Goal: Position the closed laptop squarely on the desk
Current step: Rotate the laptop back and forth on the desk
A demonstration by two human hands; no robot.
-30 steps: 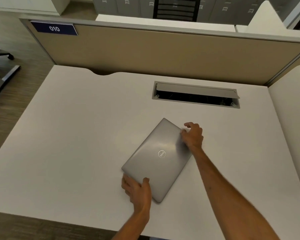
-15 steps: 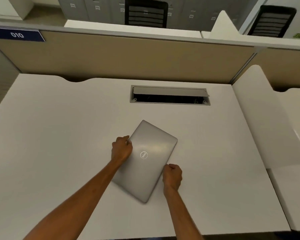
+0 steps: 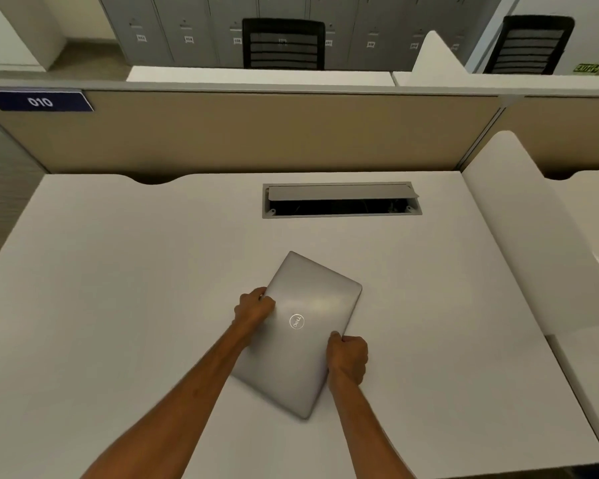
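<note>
A closed silver laptop (image 3: 301, 354) with a round logo lies flat on the white desk (image 3: 118, 305), near the desk's middle. It sits turned at an angle, one corner pointing toward the far partition. My left hand (image 3: 253, 307) grips its left long edge, fingers curled over the rim. My right hand (image 3: 348, 357) grips the right long edge, thumb on the lid. Both forearms reach in from the near edge.
An open cable hatch (image 3: 341, 200) is cut into the desk behind the laptop. A tan partition (image 3: 256, 133) with a blue "010" label (image 3: 38, 102) closes the far side. A white divider panel (image 3: 533, 243) stands on the right. Black chairs (image 3: 283, 43) are beyond.
A second ago my hands held the laptop's near-left and far-right corners; they have since shifted to its two long edges. In the last half second hands and laptop have barely moved.
</note>
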